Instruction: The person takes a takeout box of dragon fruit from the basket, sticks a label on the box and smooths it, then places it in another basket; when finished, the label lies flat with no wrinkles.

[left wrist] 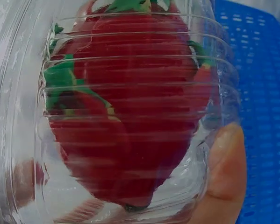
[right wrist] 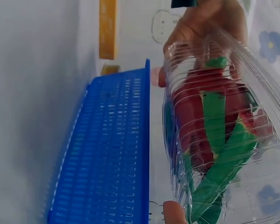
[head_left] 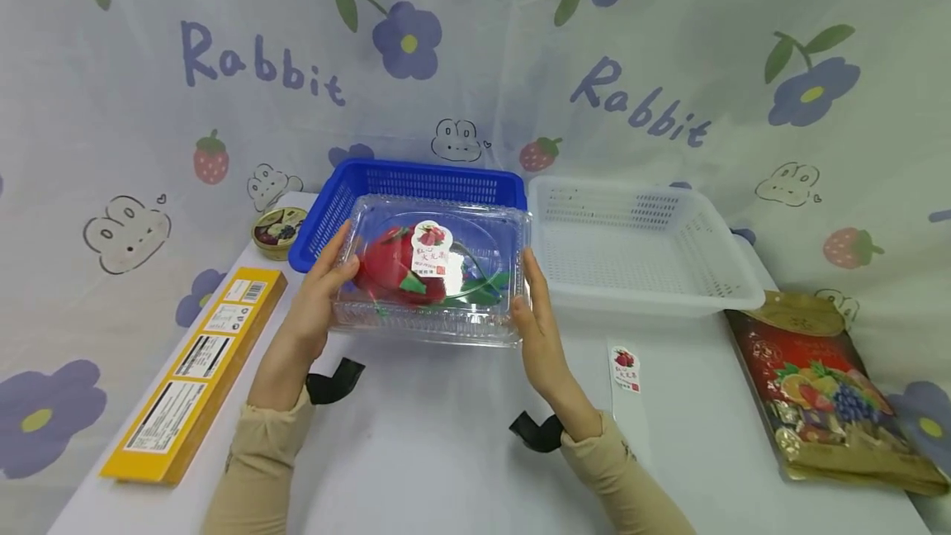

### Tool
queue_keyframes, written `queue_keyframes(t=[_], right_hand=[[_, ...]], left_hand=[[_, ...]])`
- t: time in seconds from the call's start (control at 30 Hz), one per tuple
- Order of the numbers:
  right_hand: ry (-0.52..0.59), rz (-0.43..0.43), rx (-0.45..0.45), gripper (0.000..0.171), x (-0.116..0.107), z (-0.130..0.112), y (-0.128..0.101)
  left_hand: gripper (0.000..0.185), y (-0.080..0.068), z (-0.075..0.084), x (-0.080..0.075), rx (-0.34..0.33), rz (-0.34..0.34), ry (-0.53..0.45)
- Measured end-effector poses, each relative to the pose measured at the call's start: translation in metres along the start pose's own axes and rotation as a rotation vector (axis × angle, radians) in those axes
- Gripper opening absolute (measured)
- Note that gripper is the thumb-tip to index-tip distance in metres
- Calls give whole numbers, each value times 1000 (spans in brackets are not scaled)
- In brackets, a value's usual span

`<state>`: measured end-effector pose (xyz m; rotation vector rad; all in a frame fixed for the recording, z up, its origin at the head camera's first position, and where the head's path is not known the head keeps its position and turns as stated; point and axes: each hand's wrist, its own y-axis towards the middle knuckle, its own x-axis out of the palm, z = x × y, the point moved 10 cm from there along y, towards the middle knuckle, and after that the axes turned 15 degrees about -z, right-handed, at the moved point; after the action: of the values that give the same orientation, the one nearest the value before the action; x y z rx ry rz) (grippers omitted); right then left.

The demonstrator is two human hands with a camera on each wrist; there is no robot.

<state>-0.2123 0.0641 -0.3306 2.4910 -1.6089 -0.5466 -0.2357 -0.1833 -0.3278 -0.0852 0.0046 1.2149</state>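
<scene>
Between both hands | clear fruit box [head_left: 434, 271] | grip at ends

A clear ribbed plastic box [right wrist: 224, 135] with a red fruit and green leaves inside fills the right side, a fingertip [right wrist: 173, 212] at its lower edge and the other hand [right wrist: 200, 28] gripping its far end, beside a blue slotted basket [right wrist: 111, 154].
</scene>
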Motion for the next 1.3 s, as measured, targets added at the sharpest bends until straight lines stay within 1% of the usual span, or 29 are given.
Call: queue_keyframes(t=[0.1,0.23,0.27,0.37,0.57,0.67,0.8,0.93,1.13,1.23,1.3], right_hand=[[0,9,5,73,-4,1,12],[-15,38,1,87,-13,2,27],[-17,47,-2,88,-15,2,30],[-15,64,8,85,-21,5,36],[-13,88,25,59,-27,11,44],[-32,102,48,54,-27,17,46],[-94,113,106,53,-25,33,47],[-168,142,167,58,-24,50,46],[-226,194,214,71,-21,64,46],[-275,234,217,69,-18,68,46],[-336,260,223,64,-16,70,47]], left_hand=[[59,12,8,-4,-1,-17,-13],[57,31,17,-9,-33,-44,-35],[57,35,18,-11,-45,-49,-38],[58,47,21,-15,-62,-61,-45],[60,67,21,-24,-94,-76,-86],[61,75,21,-28,-119,-81,-82],[62,84,20,-33,-158,-84,-31],[63,91,15,-38,-195,-74,-10],[63,101,11,-45,-228,-62,-39],[64,106,13,-49,-233,-61,-68],[64,110,16,-50,-230,-67,-96]])
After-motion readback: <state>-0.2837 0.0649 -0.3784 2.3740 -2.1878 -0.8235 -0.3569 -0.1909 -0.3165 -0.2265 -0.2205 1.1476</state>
